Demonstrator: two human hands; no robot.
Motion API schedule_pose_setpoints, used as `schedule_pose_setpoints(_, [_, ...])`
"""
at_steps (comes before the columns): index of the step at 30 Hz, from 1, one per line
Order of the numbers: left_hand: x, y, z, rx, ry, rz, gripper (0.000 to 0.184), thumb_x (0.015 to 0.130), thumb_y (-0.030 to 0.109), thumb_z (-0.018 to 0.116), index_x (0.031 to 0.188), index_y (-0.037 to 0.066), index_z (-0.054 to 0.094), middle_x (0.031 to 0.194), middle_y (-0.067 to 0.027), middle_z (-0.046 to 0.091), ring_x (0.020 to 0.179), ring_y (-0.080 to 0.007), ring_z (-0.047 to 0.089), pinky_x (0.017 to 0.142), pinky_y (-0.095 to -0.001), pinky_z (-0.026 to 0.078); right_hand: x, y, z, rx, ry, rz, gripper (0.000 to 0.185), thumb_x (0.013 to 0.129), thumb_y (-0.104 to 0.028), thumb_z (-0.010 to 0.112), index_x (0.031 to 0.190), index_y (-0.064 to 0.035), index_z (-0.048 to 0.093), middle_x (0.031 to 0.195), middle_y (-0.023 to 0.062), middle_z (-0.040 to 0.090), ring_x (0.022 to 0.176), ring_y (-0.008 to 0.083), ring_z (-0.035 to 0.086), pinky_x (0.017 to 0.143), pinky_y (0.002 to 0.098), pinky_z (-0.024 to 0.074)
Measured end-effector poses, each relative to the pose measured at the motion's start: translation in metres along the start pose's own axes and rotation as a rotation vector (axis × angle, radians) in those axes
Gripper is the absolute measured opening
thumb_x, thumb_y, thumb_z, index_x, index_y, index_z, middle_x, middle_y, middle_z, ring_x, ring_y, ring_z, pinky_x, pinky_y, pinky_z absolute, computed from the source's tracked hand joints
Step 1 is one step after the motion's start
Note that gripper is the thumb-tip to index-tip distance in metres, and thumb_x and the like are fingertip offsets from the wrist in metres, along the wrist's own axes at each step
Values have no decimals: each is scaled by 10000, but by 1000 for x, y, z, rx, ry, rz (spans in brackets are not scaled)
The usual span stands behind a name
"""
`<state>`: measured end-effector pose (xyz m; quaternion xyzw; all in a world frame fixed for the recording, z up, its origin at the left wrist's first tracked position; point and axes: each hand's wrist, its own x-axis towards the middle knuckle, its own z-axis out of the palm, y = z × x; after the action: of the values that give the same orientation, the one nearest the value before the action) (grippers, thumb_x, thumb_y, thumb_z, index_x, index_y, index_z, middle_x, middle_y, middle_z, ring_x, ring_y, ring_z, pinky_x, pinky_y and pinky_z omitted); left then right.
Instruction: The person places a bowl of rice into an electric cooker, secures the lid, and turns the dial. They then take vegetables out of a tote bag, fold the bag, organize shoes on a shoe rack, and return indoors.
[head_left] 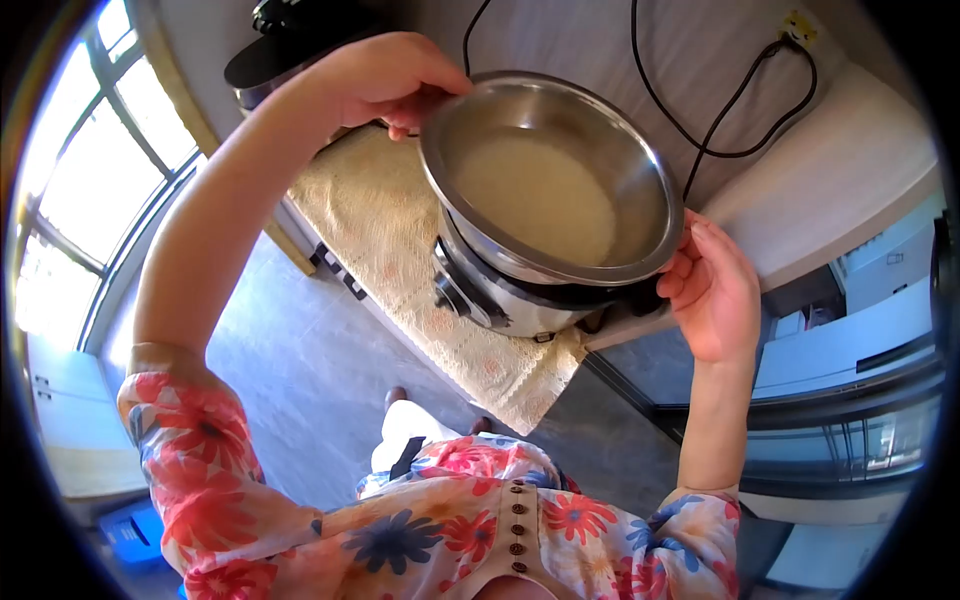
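Note:
A stainless steel pot (650, 180) with a wide rim is between my two hands, tilted slightly towards me. Pale, cloudy contents (540, 195) cover its bottom; whether they are grains or liquid I cannot tell. My left hand (405, 80) grips the rim at the upper left, thumb over the edge. On the lower right, my right hand (712, 285) pinches the rim with curled fingers. Directly beneath stands a silver electric cooker (530, 318) with a black knob (450, 297) on its front. The pot hides most of the cooker's opening, so I cannot tell whether they touch.
A patterned beige cloth (370, 220) lies under the cooker and hangs over the counter's edge. Black cords (740, 153) run along the back to a wall socket (798, 28). A dark appliance (290, 60) stands at the upper left. Windows are left; a glass-fronted cabinet (830, 450) is right.

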<state>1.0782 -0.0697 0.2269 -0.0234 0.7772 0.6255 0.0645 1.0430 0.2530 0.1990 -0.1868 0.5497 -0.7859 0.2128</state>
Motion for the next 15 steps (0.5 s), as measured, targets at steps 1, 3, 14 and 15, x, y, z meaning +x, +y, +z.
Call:
schedule_pose_setpoints(1, [12,-4,-6,19,-70,-1,211,783,143,516,708,-41,587,488,-63,486,345,-104,413,333,-234,341,6,1,2,-36,29,-7,268,857,-127,387,1004,78,477,783,116,582,623,163,592,475,235,489])
schedule_pose_setpoints(3, [34,-12,-9,80,-54,-13,217,781,138,519,670,-39,579,469,-65,466,325,-109,378,323,-235,307,18,5,2,-114,88,-22,235,849,-122,417,975,60,495,753,99,580,614,152,588,453,227,480])
schedule_pose_setpoints(14, [103,-39,4,790,-70,-75,292,674,262,590,602,-20,559,513,-110,494,413,-194,475,406,-309,405,67,35,2,-939,400,291,173,770,-124,530,765,48,539,595,70,568,456,134,555,375,233,431])
schedule_pose_setpoints(15, [102,-39,7,890,-59,-69,294,663,272,590,629,-19,579,540,-123,520,457,-215,518,444,-322,436,71,40,-1,-1062,380,330,171,761,-116,531,742,54,538,584,75,569,442,138,553,374,237,432])
